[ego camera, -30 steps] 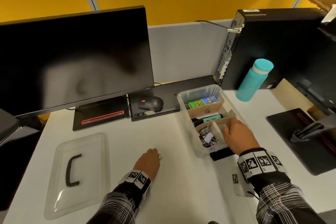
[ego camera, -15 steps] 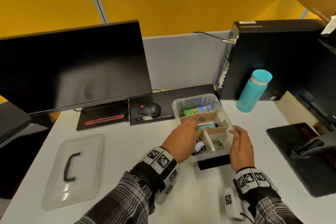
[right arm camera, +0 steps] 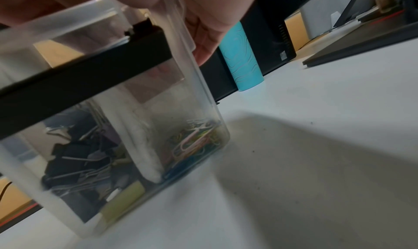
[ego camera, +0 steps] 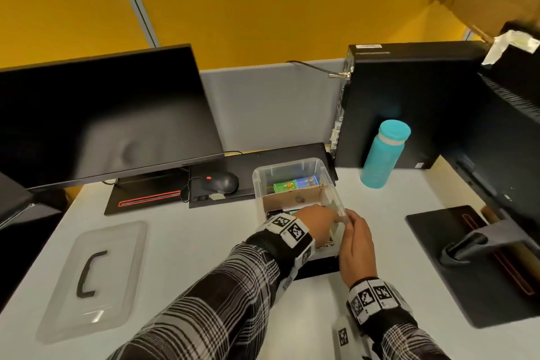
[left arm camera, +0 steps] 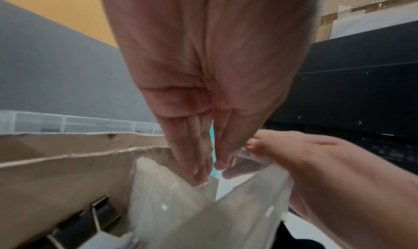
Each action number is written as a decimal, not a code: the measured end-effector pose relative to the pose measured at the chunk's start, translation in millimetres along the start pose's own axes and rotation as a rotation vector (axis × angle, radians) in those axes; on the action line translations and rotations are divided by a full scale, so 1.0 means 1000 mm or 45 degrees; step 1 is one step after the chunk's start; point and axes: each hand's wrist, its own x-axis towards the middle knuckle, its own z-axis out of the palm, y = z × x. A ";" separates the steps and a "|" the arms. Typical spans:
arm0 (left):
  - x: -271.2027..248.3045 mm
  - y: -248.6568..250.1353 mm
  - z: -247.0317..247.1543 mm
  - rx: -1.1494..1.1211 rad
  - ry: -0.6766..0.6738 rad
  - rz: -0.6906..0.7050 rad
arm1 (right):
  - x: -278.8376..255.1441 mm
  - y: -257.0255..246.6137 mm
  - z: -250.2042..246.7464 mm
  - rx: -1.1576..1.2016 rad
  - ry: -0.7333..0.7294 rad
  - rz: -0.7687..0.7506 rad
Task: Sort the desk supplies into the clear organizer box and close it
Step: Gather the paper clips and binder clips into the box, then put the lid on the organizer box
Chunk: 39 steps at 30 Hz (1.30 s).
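The clear organizer box (ego camera: 260,184) stands open on the white desk, split by cardboard dividers (ego camera: 295,199). My left hand (ego camera: 327,213) reaches down into its right front compartment. In the left wrist view the left hand (left arm camera: 209,168) points its straight fingers and thumb downward, tips slightly apart, nothing visible between them. My right hand (ego camera: 346,218) pinches the box's right rim, thumb inside and fingers outside the wall (left arm camera: 243,157). Through the wall I see coloured paper clips (right arm camera: 194,140) and black binder clips (right arm camera: 79,156). The clear lid (ego camera: 117,257) with a black handle lies at the left.
A dark monitor (ego camera: 102,120) stands at the back left, with a black mouse (ego camera: 222,183) beside its base. A teal bottle (ego camera: 382,155) and a black PC tower (ego camera: 409,102) are behind and right of the box. Another monitor stand (ego camera: 467,242) occupies the right edge.
My left hand left the desk surface at the front, crossed to the box and dipped into its right front compartment. My right hand shifted to pinch the right rim.
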 end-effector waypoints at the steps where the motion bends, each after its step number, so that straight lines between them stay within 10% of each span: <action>1: -0.002 -0.001 0.000 -0.048 0.034 0.027 | 0.000 0.001 0.000 -0.005 0.001 0.002; 10: -0.073 -0.064 0.006 -0.594 0.700 0.050 | -0.003 -0.012 -0.010 -0.253 -0.006 -0.040; 18: -0.189 -0.255 0.079 -0.528 0.806 -1.010 | -0.025 -0.121 0.066 -0.293 -0.293 -0.904; 24: -0.264 -0.358 0.112 -0.533 0.645 -1.611 | -0.074 -0.137 0.207 -0.375 -0.975 -0.735; 30: -0.294 -0.400 0.131 -0.681 0.525 -1.602 | -0.122 -0.146 0.282 -0.607 -1.471 -0.421; 39: -0.297 -0.398 0.120 -0.999 0.734 -1.555 | -0.129 -0.167 0.305 -0.413 -1.577 -0.204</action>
